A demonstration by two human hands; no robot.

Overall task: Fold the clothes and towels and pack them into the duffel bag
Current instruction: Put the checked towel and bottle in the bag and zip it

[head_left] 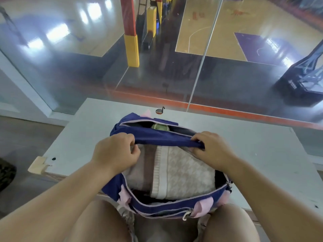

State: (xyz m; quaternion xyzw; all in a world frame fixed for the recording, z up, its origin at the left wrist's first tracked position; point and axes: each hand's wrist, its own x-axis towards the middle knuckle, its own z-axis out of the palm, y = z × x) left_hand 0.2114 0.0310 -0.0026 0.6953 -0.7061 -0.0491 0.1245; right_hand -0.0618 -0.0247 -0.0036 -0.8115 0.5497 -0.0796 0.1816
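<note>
A navy duffel bag (152, 207) with pink trim lies open on the white table, at its near edge. Inside it sits a folded pale towel (183, 172) with a houndstooth pattern and a ribbed white band; beside it lies a folded pinkish cloth (136, 173). My left hand (117, 152) grips the left part of the bag's far flap (162, 137). My right hand (212, 149) pinches the right part of that same flap. A green item (160, 126) shows in a zipped slot on the far side of the bag.
The white table (87, 137) ends at a glass wall (70, 67) that looks down on a sports court. A small round metal fitting (159, 111) sits near the table's far edge. A wooden block (37, 165) sticks out at the left corner. My bare knees are below the bag.
</note>
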